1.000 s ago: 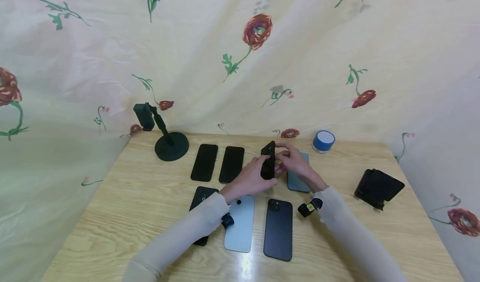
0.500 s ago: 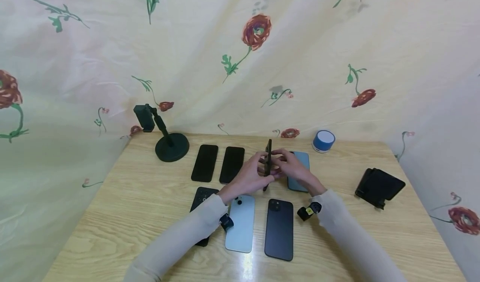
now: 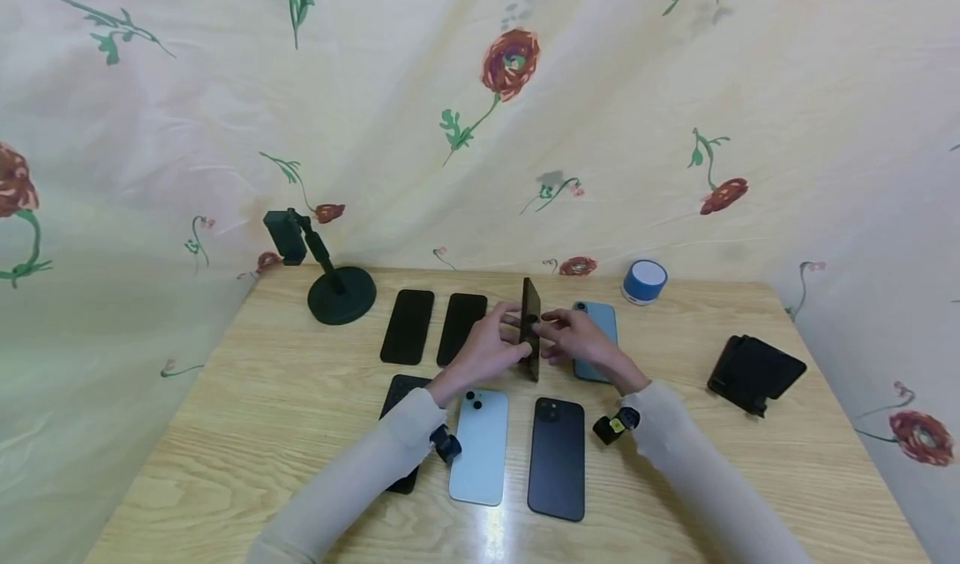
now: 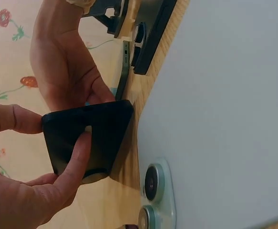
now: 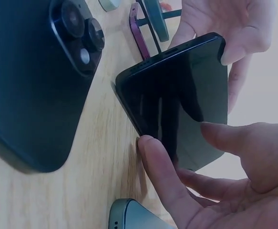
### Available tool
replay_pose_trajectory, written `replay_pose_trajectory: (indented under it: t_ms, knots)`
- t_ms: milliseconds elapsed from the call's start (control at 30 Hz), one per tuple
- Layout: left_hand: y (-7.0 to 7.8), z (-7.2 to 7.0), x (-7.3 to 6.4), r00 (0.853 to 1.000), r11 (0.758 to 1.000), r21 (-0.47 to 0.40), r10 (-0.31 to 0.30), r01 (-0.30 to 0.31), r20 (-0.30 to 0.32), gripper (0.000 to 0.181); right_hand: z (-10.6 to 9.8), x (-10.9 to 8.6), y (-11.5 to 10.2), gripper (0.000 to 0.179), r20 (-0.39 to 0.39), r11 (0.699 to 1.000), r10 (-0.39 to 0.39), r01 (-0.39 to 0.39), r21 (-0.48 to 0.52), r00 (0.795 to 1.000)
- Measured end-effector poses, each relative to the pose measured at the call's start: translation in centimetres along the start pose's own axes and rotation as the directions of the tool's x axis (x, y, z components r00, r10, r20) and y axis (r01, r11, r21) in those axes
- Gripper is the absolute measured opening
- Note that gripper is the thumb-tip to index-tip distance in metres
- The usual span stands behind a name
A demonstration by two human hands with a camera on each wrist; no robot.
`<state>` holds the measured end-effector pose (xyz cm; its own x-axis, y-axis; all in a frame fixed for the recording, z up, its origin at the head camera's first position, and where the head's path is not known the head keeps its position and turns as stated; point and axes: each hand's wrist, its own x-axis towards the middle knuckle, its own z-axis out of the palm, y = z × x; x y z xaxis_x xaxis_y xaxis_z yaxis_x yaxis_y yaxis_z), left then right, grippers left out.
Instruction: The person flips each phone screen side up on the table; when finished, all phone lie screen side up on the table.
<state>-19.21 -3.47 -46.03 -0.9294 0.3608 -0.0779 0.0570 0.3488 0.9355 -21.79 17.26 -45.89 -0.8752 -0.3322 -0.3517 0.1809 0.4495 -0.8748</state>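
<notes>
A dark phone (image 3: 531, 299) stands nearly on its edge between the two hands, its screen turned toward the right hand in the right wrist view. My left hand (image 3: 483, 349) grips it, thumb (image 4: 84, 148) across the dark face and fingers at the edges. My right hand (image 3: 583, 341) has its fingers spread at the screen side, with the index fingertip (image 5: 150, 145) at a long edge and the thumb over the glass. Under the right hand lies a blue phone (image 3: 604, 317); near the left forearm is a pale blue phone (image 3: 480, 456) with its camera up.
Two black phones (image 3: 407, 326) lie face up at the left, and a dark phone (image 3: 557, 464) lies back up in front. A black stand (image 3: 342, 295) is at back left, a blue speaker (image 3: 645, 282) at back right. A folded black holder (image 3: 753, 376) sits far right.
The phone in the hands has turned about its upright axis and shifted slightly left. The left hand has moved left with it; the right fingers have come off the far edge toward the screen face.
</notes>
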Motion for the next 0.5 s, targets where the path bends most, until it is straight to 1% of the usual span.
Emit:
replay_pose_trajectory:
  t_ms: [100, 233, 367, 500]
  knots:
    - [-0.2, -0.4, 0.1, 1.000, 1.000, -0.006, 0.003, -0.003, -0.007, 0.060, 0.1, -0.1, -0.1, 0.064, -0.010, 1.000, 0.010, -0.010, -0.009, 1.000]
    - [-0.6, -0.8, 0.1, 1.000, 1.000, 0.017, 0.007, -0.006, -0.021, 0.059, 0.3, -0.2, 0.1, 0.068, -0.034, 0.999, 0.017, -0.018, -0.038, 0.999]
    - [-0.6, -1.2, -0.1, 1.000, 0.999, 0.040, -0.022, 0.022, -0.021, 0.059, 0.5, -0.1, 0.2, 0.071, -0.067, 0.996, 0.030, -0.035, -0.082, 0.997]
    - [-0.6, -1.7, -0.1, 0.999, 0.997, 0.061, -0.043, 0.044, -0.024, 0.059, 0.6, 0.0, 0.2, 0.069, -0.092, 0.993, 0.022, -0.033, -0.117, 0.996]
